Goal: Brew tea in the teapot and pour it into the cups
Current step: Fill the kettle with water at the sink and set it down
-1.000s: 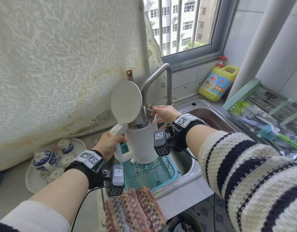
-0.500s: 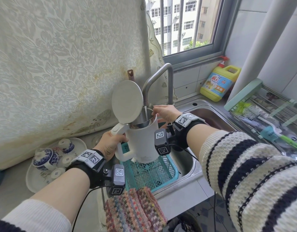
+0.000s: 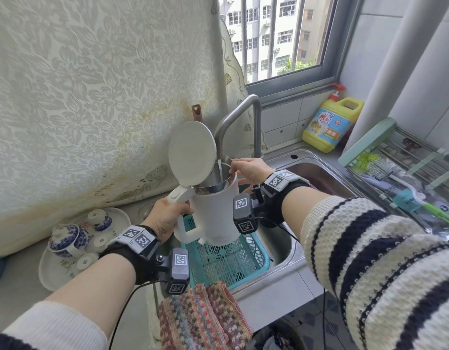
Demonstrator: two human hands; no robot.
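Observation:
A white electric kettle point(image 3: 217, 210) with its round lid point(image 3: 192, 153) flipped up hangs over the sink, under the bent metal tap point(image 3: 237, 117). A thin stream of water falls from the spout into its steel inside. My left hand point(image 3: 168, 217) grips the kettle's handle. My right hand point(image 3: 251, 170) rests at the kettle's far rim, fingers curled; what they hold is hidden. At the left a blue-and-white teapot point(image 3: 68, 238) and several small matching cups point(image 3: 99, 218) stand on a pale plate point(image 3: 47, 271).
A teal mesh basket point(image 3: 243, 263) sits in the steel sink point(image 3: 319, 173) below the kettle. A knitted cloth point(image 3: 203, 317) hangs over the counter's front edge. A yellow detergent bottle point(image 3: 329, 125) stands behind the sink. A drying rack point(image 3: 405, 170) with brushes lies at the right.
Both hands and the kettle keep nearly the same place under the tap; the view has shifted only a little.

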